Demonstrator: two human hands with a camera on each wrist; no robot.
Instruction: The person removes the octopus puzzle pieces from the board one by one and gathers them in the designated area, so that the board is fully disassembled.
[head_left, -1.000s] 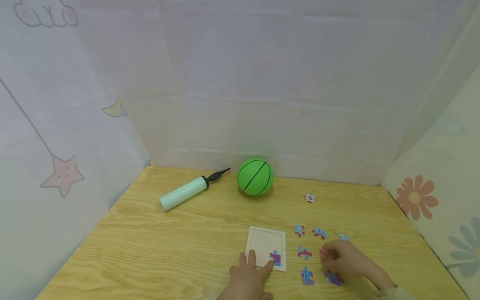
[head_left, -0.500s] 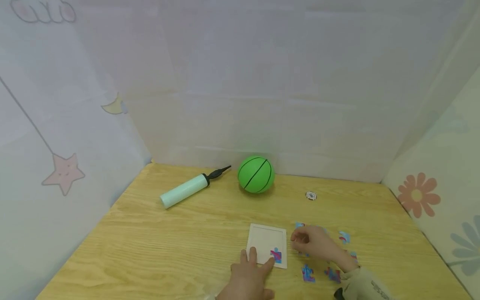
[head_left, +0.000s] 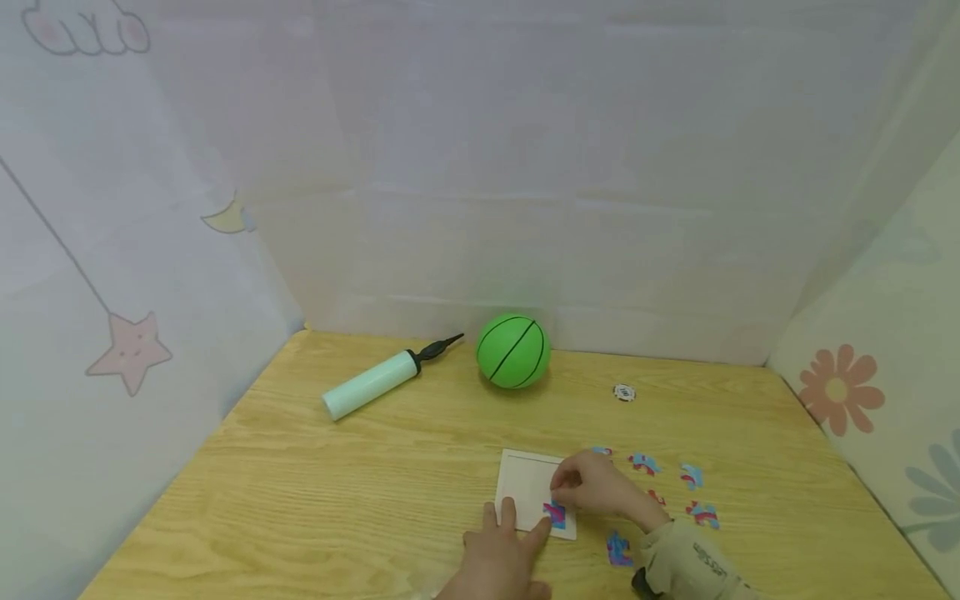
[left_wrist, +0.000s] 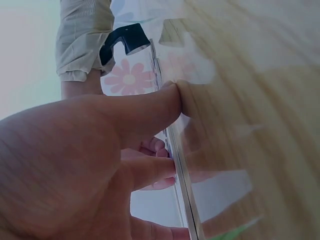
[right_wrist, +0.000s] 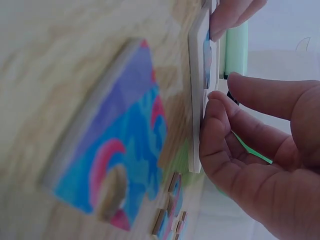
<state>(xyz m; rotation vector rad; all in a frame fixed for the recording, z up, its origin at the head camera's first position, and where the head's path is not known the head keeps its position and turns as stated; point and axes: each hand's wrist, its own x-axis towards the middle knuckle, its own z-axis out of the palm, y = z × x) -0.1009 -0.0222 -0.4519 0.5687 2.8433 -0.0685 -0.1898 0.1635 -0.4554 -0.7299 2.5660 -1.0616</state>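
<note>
In the head view, my left hand (head_left: 501, 554) is spread over the lower edge of the pale puzzle frame (head_left: 522, 477); it appears too in the left wrist view (left_wrist: 80, 145). One finger rests at the corner of the pink-and-blue jigsaw piece (head_left: 556, 515) in the frame's lower right. My right hand (head_left: 596, 485) reaches over the frame's right side, with its bent fingertips just above that piece. In the right wrist view, thumb and fingers (right_wrist: 250, 135) come close together against the frame (right_wrist: 196, 95). No piece shows between them, though the contact is partly hidden.
Several loose jigsaw pieces lie right of the frame, including one piece (head_left: 619, 548) near the right sleeve (head_left: 682, 558) and another (head_left: 702, 514) farther right. Behind are a green ball (head_left: 513, 351), a pale hand pump (head_left: 372, 385) and a round chip (head_left: 624, 392).
My right hand has moved left from among the loose pieces to the frame's right side. My left hand has stayed on the frame's lower edge.
</note>
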